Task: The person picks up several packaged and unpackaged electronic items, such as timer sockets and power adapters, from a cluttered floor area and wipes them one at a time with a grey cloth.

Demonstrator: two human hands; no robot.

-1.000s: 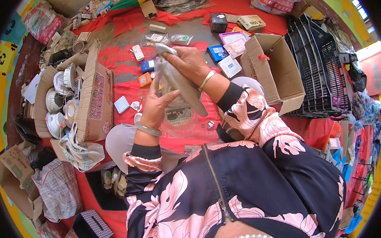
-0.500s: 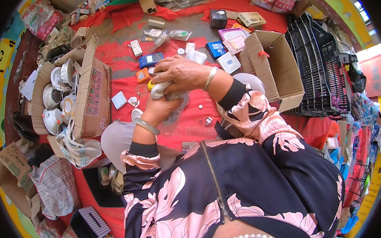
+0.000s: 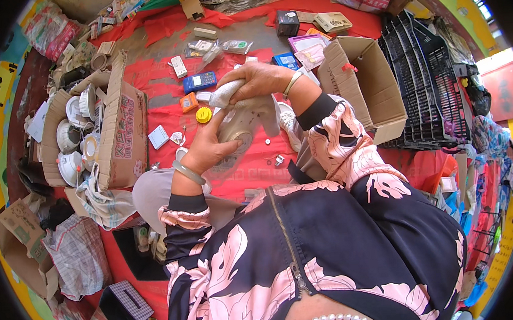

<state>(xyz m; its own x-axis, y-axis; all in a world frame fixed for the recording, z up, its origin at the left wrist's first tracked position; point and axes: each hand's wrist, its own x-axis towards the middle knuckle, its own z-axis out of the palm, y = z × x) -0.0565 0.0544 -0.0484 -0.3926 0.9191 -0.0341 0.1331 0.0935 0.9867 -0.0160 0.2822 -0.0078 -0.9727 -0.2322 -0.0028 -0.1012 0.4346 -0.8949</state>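
Observation:
My right hand (image 3: 261,80) is closed on a bunched whitish cloth (image 3: 226,95), part of which hangs down below the fingers. Just under it, my left hand (image 3: 209,144) has its thumb and fingers around a see-through plastic piece with a round, pale beige face (image 3: 240,141); its exact kind is unclear. A yellow disc with a scalloped rim (image 3: 204,115) shows beside the left fingertips, and I cannot tell whether they touch it. Beyond the hands are a blue keypad device (image 3: 200,80), an orange box (image 3: 189,102) and a small white piece (image 3: 203,97).
To the left stands a cardboard box (image 3: 131,133) holding several round white lamp-like fixtures. An open cardboard box (image 3: 376,86) and a black plastic crate (image 3: 420,83) are on the right. Small packaged items (image 3: 236,46) lie on the red floor covering (image 3: 160,65) ahead.
My hands have drawn apart, the right one lifting the cloth up and away. The clear plastic piece in my left hand now shows its round face, and the yellow disc is more exposed.

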